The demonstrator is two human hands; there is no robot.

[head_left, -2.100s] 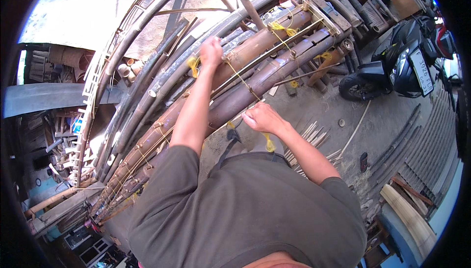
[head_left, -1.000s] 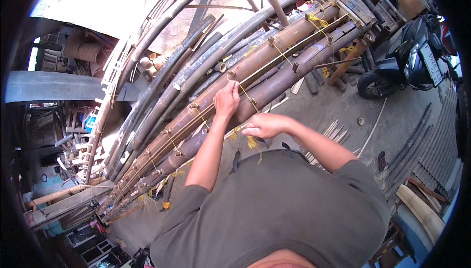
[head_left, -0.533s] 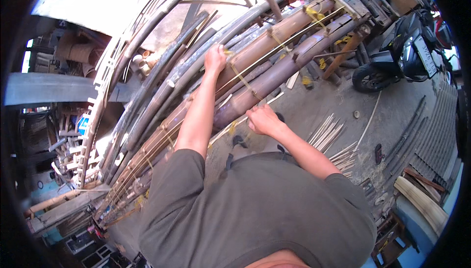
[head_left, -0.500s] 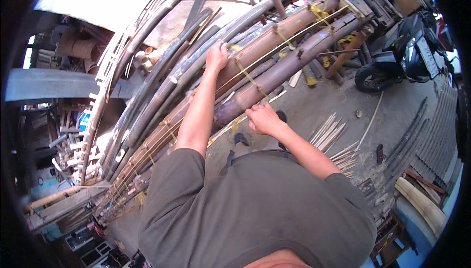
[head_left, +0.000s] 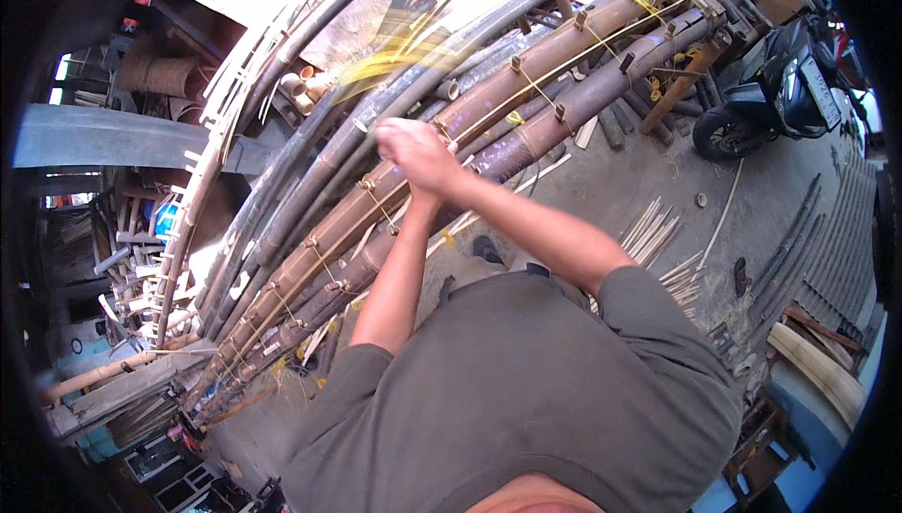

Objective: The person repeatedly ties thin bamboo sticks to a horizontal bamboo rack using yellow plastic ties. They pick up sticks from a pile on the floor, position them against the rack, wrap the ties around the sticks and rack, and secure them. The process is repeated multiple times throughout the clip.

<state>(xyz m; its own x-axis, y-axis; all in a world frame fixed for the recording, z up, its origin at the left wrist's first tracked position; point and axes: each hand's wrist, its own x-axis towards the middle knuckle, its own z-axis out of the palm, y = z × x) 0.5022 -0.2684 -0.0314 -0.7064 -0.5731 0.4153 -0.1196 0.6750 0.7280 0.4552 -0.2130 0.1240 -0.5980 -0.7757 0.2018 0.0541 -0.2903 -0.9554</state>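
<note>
Over the upper brown bamboo pole (head_left: 498,87), my right hand (head_left: 410,148) is curled with its knuckles up and crosses in front of my left wrist. Yellow cord (head_left: 404,54) sweeps in a blurred arc just beyond it; the hand seems closed on this cord, though the grip itself is smeared. My left hand (head_left: 451,146) sits at the pole, mostly hidden behind the right one, so its fingers cannot be read. A second bamboo pole (head_left: 587,104) runs parallel on the near side. Short pegs (head_left: 561,112) stand along both poles, with thin cord strung between them.
Dark curved poles (head_left: 291,194) lie beyond the work. Split bamboo strips (head_left: 648,231) are on the floor to the right, short of a parked motorbike (head_left: 780,100). Corrugated sheeting (head_left: 841,240) lies at the far right. A wooden post (head_left: 681,85) props the poles' far end.
My right hand has moved left and up from the near pole to cross over my left wrist. The left hand has dropped slightly nearer. Yellow cord now swings beyond the poles.
</note>
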